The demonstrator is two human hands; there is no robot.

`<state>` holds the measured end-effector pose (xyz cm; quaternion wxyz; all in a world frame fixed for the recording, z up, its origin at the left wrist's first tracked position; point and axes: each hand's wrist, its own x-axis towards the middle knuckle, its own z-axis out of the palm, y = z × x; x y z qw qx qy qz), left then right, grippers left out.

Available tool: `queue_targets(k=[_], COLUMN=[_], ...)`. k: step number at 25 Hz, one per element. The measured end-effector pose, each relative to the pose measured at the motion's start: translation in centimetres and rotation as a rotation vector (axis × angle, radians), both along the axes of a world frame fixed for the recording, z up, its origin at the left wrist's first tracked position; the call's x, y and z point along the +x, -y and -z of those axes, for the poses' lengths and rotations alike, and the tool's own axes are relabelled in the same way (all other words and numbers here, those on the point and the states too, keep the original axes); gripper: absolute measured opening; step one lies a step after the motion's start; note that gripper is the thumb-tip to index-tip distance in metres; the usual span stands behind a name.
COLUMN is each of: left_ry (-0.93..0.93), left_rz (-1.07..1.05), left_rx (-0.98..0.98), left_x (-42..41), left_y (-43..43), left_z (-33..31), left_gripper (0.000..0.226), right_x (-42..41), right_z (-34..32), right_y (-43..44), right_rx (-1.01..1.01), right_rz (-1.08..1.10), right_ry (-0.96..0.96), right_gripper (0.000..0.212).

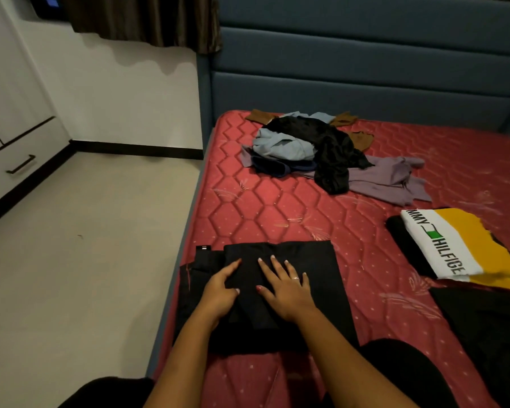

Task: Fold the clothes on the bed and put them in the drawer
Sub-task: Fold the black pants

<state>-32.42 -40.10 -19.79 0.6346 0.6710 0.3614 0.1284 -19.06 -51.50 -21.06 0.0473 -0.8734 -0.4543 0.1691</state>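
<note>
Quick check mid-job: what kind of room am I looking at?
Most likely a bedroom: a red quilted mattress against a padded blue headboard, loose clothes piled on it, and a white drawer unit.

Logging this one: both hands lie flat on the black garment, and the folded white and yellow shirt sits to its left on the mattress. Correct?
Not quite. The left hand and right hand do lie flat on the black garment, but the folded white and yellow shirt sits to its right on the mattress, as the head view shows.
</note>
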Motion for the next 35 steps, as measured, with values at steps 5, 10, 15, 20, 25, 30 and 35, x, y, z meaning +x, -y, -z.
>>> queue_targets(k=[5,10,15,20,25,30,35], left_ry=[-0.309,-0.339,-0.592,-0.725,-0.790,-0.961,-0.868], left_rz=[-0.026,0.065,0.338,0.344,0.340,0.363,0.289], left_rx=[0.427,0.891,0.930,0.911,0.929,0.841,0.595], left_x=[-4.2,-2.2,-2.1,-2.0,-1.7,-0.2,2.0], left_y=[-2.2,-0.5,-0.6,-0.8,-0.9,-0.1,3.5], left_z=[0.3,0.1,5.2,5.1,5.4,3.9,2.5], left_gripper=[0.075,0.058,0.096,0.092,0.114,0.081,0.078], right_x=[-4.3,-6.0,-4.1,2.1,5.9,7.3,7.2], right_z=[3.0,3.6,4.0,4.7,4.6,2.7,0.4], right_y=[-2.6,-4.6,-4.0,-1.3,1.6,3.1,3.2], right_rx=[0.082,0.030,0.012,-0.058,-0.083,0.140,0.390], right_rz=[-0.156,-0.217,-0.330,-0.079,0.351,0.835,1.043], right_ry=[0.087,0.112,0.099,0.175,-0.021,-0.252,-0.803], right_gripper=[0.069,0.060,0.053,0.072,0.069,0.102,0.063])
